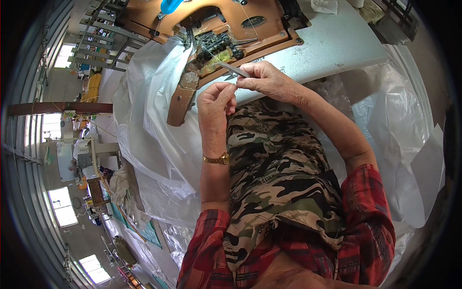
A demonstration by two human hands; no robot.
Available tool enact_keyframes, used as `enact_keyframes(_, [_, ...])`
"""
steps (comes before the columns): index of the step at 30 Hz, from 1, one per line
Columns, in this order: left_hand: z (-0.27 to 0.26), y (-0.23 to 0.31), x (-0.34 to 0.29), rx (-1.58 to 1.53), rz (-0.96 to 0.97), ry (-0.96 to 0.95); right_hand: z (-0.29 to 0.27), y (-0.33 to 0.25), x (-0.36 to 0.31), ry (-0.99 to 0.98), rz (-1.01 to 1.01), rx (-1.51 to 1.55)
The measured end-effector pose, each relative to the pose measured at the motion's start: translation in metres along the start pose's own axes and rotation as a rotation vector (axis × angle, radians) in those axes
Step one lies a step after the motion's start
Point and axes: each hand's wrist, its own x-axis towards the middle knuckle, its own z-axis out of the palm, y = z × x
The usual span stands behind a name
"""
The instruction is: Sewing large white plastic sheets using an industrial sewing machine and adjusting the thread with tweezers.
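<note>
Right grip (267, 83) holds metal snips (235, 70), jutting forward and left.

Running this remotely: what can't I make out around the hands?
Head view:
- Whether the left hand pinches anything: too small, screened by curled fingers.
- The grey tool's rear end: covered by the right hand.
- The brown machine's far side: cut off by the top edge.
- The blue item's upper end: same edge.
</note>
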Motion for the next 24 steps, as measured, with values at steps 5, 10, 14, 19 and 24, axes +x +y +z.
enact_keyframes(5, [0.003, 0.006, 0.000, 0.043, 0.041, 0.017, -0.001, 0.005, 0.000, 0.045, -0.005, -0.007])
enact_keyframes(10, [0.008, 0.008, 0.002, 0.041, 0.063, 0.037, 0.002, 0.008, -0.003, 0.161, -0.096, -0.015])
enact_keyframes(14, [0.010, 0.008, 0.001, 0.049, 0.077, 0.038, 0.003, 0.009, -0.007, 0.188, -0.079, -0.001])
enact_keyframes(19, [0.010, 0.008, 0.001, 0.011, 0.053, 0.046, 0.004, 0.010, -0.008, 0.219, -0.063, -0.029])
enact_keyframes(24, [0.010, 0.008, 0.002, -0.047, 0.069, 0.054, 0.008, 0.011, -0.007, 0.240, -0.075, 0.049])
